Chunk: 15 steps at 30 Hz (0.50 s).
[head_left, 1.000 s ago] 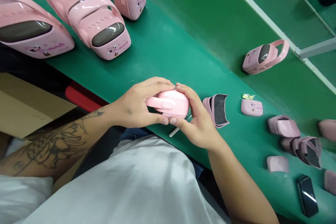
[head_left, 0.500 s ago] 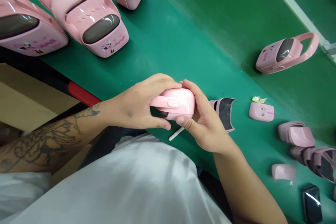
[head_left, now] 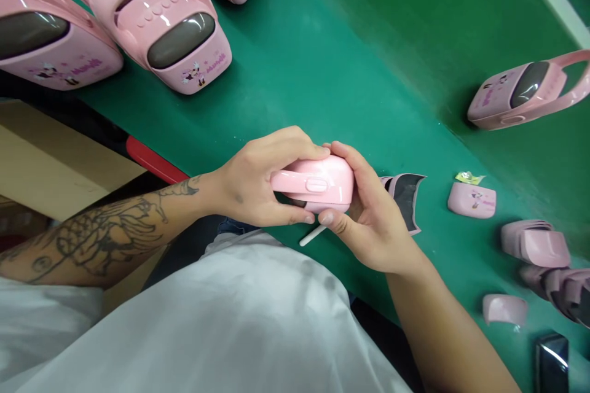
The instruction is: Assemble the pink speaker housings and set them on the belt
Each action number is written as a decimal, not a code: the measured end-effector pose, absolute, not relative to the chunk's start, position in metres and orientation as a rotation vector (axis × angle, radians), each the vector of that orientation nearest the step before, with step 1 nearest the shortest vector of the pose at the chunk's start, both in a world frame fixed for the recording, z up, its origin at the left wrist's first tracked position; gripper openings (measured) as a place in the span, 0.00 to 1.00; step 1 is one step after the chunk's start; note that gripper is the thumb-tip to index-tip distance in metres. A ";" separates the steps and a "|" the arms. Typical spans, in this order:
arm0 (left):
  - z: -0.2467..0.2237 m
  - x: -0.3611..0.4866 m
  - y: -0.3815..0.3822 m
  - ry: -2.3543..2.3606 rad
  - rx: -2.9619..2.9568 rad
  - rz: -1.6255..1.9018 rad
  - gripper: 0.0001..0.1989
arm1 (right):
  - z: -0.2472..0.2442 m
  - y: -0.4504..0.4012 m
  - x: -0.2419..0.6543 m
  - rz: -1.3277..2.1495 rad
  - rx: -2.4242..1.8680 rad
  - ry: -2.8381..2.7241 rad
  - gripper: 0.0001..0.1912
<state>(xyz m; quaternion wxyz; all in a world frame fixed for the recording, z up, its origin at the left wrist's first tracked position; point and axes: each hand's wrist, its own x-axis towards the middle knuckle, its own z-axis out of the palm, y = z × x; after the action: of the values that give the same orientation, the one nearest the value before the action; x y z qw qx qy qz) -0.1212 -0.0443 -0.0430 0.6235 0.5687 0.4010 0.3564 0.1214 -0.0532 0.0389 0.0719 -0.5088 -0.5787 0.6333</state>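
Note:
Between both hands, over the near edge of the bench, is a glossy pink plastic case (head_left: 335, 181) with a looped carry handle. My left hand (head_left: 258, 181) wraps around its handle end, thumb along the lower edge. My right hand (head_left: 371, 221) cups the opposite end, its thumb pressing the near lower edge. Most of the case's underside and front is hidden by the fingers. Below the case lies a thin white stick (head_left: 311, 236). Just beyond my right hand sits a curved pink shell (head_left: 409, 199) with a dark inner face.
Several finished-looking pink cases (head_left: 184, 43) with dark windows stand at the upper left. Another case (head_left: 511, 95) stands far right. On the green bench (head_left: 322, 73) lie a printed pink cover (head_left: 472, 199), stacked pink shells (head_left: 534, 242), a loose shell (head_left: 504, 309) and a shiny black object (head_left: 552, 361).
The whole view has shifted, so hands and bench items appear slightly further right. My left thumb now lies nearer my right thumb along the case's lower edge. Both hands keep their hold.

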 end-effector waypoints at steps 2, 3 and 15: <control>-0.043 -0.125 -0.046 0.925 1.317 0.795 0.33 | 0.040 -0.051 0.121 1.888 -1.539 -1.754 0.44; -0.043 -0.126 -0.047 0.919 1.331 0.791 0.34 | 0.040 -0.050 0.120 1.883 -1.543 -1.759 0.43; -0.037 -0.125 -0.047 0.965 1.204 0.778 0.32 | 0.045 -0.053 0.110 1.752 -1.607 -1.781 0.41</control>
<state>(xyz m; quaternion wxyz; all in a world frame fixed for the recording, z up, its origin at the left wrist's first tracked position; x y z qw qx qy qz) -0.1250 -0.0474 -0.0369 0.6495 0.5297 0.4245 0.3425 0.1099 -0.0526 0.0448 0.0855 -0.5390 -0.5973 0.5877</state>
